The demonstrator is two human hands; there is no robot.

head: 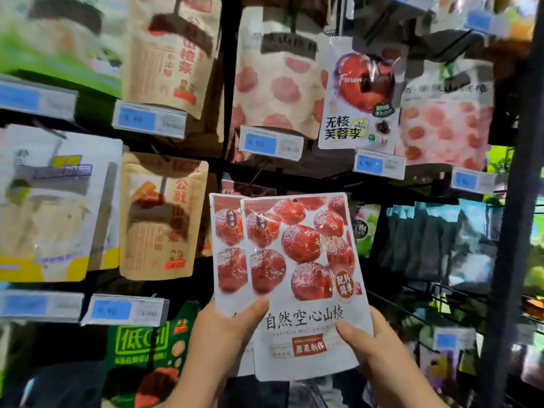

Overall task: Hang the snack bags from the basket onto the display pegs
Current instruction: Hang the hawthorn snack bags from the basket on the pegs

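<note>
Two white snack bags printed with red hawthorn fruit are held upright in front of the display rack, the front bag (306, 278) overlapping the rear bag (228, 251). My left hand (223, 328) grips their lower left, its thumb lying across the front. My right hand (371, 346) pinches the front bag's lower right edge. Behind the bags' tops a dark gap in the rack shows a thin black peg (259, 175) and the top of a similar bag. The basket is out of view.
Hanging bags fill the rack: brown pouches (164, 216) at left, pink-fruit bags (279, 81) above, a plum bag (360, 95), dark bags (435, 240) at right, a green bag (147, 357) below left. Blue price tags (270, 144) stick out on peg ends. A black upright post (512, 231) stands at right.
</note>
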